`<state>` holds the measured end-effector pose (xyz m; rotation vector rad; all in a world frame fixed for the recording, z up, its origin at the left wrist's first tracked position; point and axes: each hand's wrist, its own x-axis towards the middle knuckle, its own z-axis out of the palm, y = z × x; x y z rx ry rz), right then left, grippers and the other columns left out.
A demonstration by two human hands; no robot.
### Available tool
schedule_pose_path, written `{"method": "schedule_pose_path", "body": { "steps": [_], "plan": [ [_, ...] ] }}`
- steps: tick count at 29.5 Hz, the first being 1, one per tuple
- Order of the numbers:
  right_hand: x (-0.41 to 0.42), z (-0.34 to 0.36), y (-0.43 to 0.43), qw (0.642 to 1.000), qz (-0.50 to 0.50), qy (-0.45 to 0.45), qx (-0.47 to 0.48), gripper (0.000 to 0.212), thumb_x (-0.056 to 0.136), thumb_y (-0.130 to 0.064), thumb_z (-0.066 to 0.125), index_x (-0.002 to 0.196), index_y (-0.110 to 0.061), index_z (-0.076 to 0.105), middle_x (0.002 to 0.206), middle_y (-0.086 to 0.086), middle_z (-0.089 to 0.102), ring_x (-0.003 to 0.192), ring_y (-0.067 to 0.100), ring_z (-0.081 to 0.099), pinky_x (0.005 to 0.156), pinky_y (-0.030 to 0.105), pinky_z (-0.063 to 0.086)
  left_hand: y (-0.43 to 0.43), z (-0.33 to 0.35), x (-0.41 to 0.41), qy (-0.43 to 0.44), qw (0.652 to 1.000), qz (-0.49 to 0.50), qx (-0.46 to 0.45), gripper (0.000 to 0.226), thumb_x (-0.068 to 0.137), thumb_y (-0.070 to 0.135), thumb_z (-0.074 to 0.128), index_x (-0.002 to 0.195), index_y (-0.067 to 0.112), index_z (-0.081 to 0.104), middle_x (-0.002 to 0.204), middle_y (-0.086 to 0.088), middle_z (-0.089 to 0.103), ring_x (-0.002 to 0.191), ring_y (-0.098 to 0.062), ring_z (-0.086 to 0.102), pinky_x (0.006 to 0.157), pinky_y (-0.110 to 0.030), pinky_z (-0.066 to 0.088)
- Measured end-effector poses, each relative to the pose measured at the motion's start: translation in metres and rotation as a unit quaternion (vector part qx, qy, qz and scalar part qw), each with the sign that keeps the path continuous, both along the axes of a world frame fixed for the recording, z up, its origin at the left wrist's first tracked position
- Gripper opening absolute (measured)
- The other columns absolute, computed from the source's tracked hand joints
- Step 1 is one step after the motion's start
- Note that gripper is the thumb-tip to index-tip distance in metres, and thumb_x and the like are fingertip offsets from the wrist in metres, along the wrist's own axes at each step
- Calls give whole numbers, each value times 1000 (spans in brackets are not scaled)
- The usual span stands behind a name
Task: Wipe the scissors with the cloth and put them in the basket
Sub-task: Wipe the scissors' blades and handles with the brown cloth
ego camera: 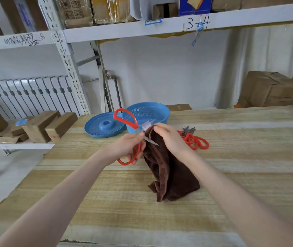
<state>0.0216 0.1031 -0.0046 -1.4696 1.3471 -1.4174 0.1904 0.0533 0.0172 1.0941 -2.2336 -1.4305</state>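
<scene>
**While the cloth covers one blade, both hands hold the scissors open**

Where the brown cloth (pixel 168 175) droops onto the tabletop (pixel 231 175), nearer than the basket (pixel 152 111), the right hand (pixel 170 138) pinches its top round one blade. The left hand (pixel 129 147) curls its fingers round the lower red handle of the scissors (pixel 134 122), in front of the basket. The other blade juts bare between the hands. Spare scissors (pixel 195 141) lie right of the basket, a blue lid (pixel 104 125) just left.
</scene>
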Motion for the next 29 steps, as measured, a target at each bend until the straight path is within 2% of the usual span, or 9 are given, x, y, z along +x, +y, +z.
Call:
{"method": "schedule_pose_path", "body": {
  "steps": [4, 6, 8, 11, 13, 17, 20, 25, 29],
  "plan": [
    [5, 5, 0, 999, -13, 8, 30, 26, 99, -20, 53, 90, -4, 72, 90, 2, 70, 85, 4, 61, 79, 22, 44, 4, -1, -3, -13, 1000, 7, -21, 55, 103, 48, 24, 73, 11, 51, 55, -2, 58, 45, -17, 55, 54, -27, 42],
    [7, 4, 3, 998, 9, -15, 58, 29, 100, -20, 51, 100, 0, 72, 101, 8, 72, 95, 12, 64, 88, 26, 45, 4, 0, -3, -27, 999, 30, -17, 58, 101, 53, 20, 73, 12, 50, 55, -2, 59, 46, -16, 56, 55, -27, 41],
    [11, 4, 6, 998, 16, -16, 66, 30, 102, -20, 48, 101, 0, 70, 100, 6, 71, 94, 13, 63, 90, 28, 45, 3, 2, -7, -35, 998, 61, -5, 58, 102, 52, 19, 74, 12, 49, 54, -3, 60, 44, -18, 56, 52, -26, 38],
    [17, 4, 9, 992, -3, 115, 57, 34, 103, -22, 44, 93, 3, 64, 87, 5, 64, 84, 15, 57, 84, 38, 45, 4, 3, -14, -45, 995, 92, -17, 50, 104, 42, 24, 77, 9, 50, 51, -5, 60, 41, -19, 56, 43, -22, 38],
    [20, 3, 9, 978, -6, 197, 67, 35, 104, -24, 41, 98, 4, 61, 95, 12, 65, 91, 23, 59, 83, 41, 43, 5, 2, -15, -37, 992, 113, -30, 44, 104, 35, 28, 82, 7, 53, 50, -5, 61, 39, -20, 57, 41, -21, 40],
    [23, 1, 6, 951, -48, 297, 76, 24, 102, -19, 43, 104, -2, 60, 107, 14, 66, 102, 28, 59, 81, 36, 43, 7, 1, -16, -13, 990, 133, -47, 40, 105, 33, 30, 82, 7, 52, 50, -3, 61, 42, -19, 59, 43, -21, 46],
    [23, 2, 6, 946, -72, 309, 69, 24, 101, -19, 45, 108, -2, 60, 109, 14, 67, 103, 29, 60, 85, 38, 46, 8, 3, -19, -12, 989, 141, -37, 40, 104, 36, 32, 83, 8, 53, 48, -1, 61, 41, -20, 60, 45, -23, 46],
    [20, 5, 9, 946, -75, 313, 43, 22, 99, -18, 49, 101, -1, 63, 101, 12, 68, 97, 28, 61, 81, 39, 46, 7, 9, -17, 29, 986, 165, 20, 39, 100, 44, 43, 110, 8, 54, 64, -8, 66, 46, -26, 65, 47, -29, 52],
    [17, 10, 9, 950, -71, 302, 31, 21, 97, -18, 51, 93, -1, 64, 92, 8, 68, 91, 26, 61, 77, 38, 46, 8, 8, -19, 82, 974, 209, 26, 36, 99, 33, 50, 102, -2, 58, 55, -6, 63, 38, -29, 60, 44, -30, 49]
  ]
}}
